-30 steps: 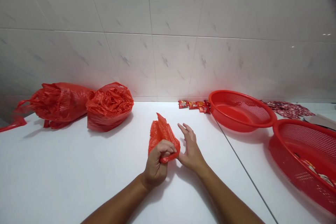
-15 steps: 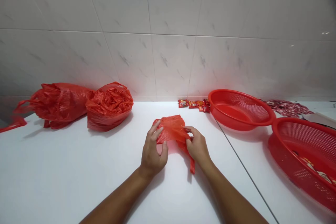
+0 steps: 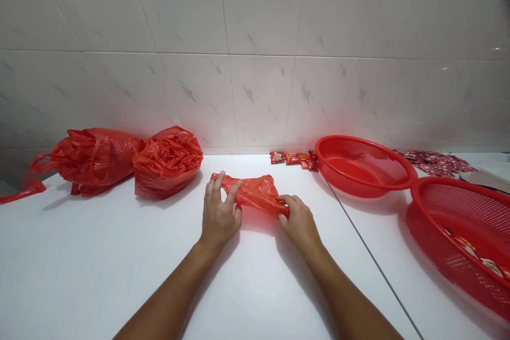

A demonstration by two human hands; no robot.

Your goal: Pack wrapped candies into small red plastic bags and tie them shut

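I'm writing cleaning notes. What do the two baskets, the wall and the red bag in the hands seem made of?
Far basket and near basket: likely moulded plastic, glossy, with regularly perforated sides. Wall: perhaps ceramic tile, faintly reflective, with grey veining and straight joints, though panelling is possible. Red bag: apparently thin plastic film, shiny, crinkled and partly see-through.

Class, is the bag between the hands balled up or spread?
Partly spread: the creased red bag reaches from the left hand across to the right hand.
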